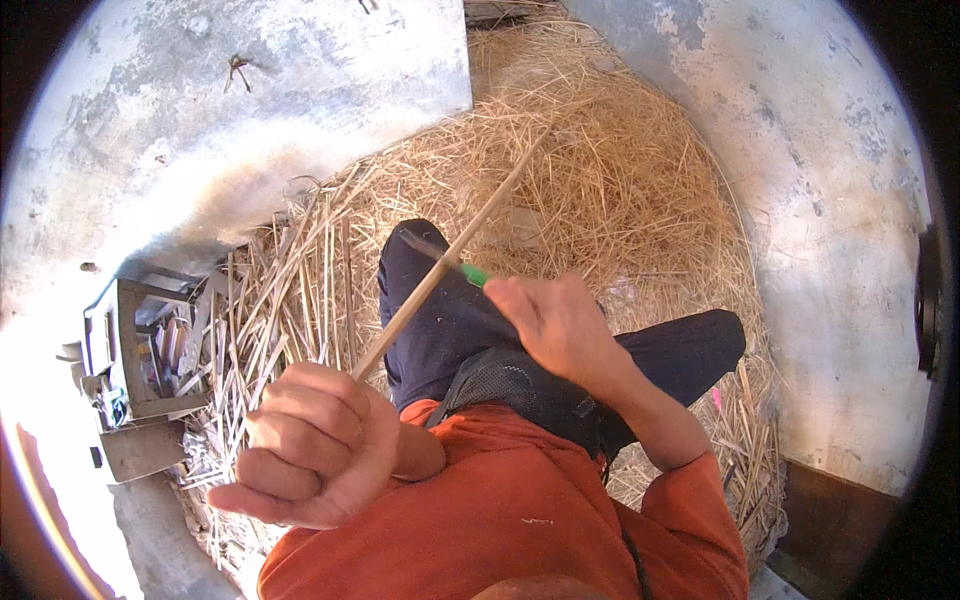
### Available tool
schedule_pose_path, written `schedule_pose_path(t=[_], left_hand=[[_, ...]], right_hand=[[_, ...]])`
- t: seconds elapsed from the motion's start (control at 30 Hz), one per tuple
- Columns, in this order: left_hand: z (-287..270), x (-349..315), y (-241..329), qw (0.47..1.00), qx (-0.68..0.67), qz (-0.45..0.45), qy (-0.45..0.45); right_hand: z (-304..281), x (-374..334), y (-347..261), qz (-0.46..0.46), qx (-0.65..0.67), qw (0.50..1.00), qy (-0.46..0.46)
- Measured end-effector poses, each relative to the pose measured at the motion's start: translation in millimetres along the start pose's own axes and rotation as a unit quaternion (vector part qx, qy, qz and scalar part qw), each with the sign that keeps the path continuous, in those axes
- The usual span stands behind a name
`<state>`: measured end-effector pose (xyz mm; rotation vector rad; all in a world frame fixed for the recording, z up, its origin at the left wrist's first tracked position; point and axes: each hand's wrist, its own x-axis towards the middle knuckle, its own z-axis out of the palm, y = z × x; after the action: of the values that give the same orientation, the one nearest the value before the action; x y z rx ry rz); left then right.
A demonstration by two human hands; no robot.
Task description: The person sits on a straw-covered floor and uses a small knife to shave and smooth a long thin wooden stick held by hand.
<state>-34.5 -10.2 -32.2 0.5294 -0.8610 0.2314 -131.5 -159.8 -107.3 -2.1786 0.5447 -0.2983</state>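
Observation:
A long, pale stalk (405, 315), like a length of cane or bamboo, slants up and away to the right. Its near end sits in my left hand (310, 445), whose fingers are curled round it in a fist. My right hand (555, 325) grips a knife (474, 274) by its green handle, most of which the fingers hide. The thin dark blade points left and crosses the stalk around its middle; whether it cuts in, I cannot tell. Both hands are above my lap, over dark trousers (445, 335).
Straw and fine shavings (620, 180) cover the floor ahead. Split stalks (290, 310) lie heaped to my left, beside a small wooden box (150, 405) holding odds and ends. Worn, whitish walls (820, 200) stand on both sides.

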Motion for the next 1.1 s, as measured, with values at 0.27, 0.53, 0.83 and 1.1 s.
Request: schedule_pose_path(t=[0.27,0.53,0.83,1.1], left_hand=[[-5,1,3,0.999,-0.034,-0.003,-0.019],[-15,6,4,1.0,-0.031,-0.005,0.002],[-12,3,2,0.999,-0.039,0.004,0.007],[-17,7,1,0.999,-0.025,0.0,0.03]], right_hand=[[6,-10,-6,-0.042,0.004,0.999,-0.016],[16,-4,-15,-0.067,-0.081,0.994,0.034],[16,0,6,-0.019,-0.072,0.996,0.056],[21,21,17,0.003,-0.087,0.993,0.073]])
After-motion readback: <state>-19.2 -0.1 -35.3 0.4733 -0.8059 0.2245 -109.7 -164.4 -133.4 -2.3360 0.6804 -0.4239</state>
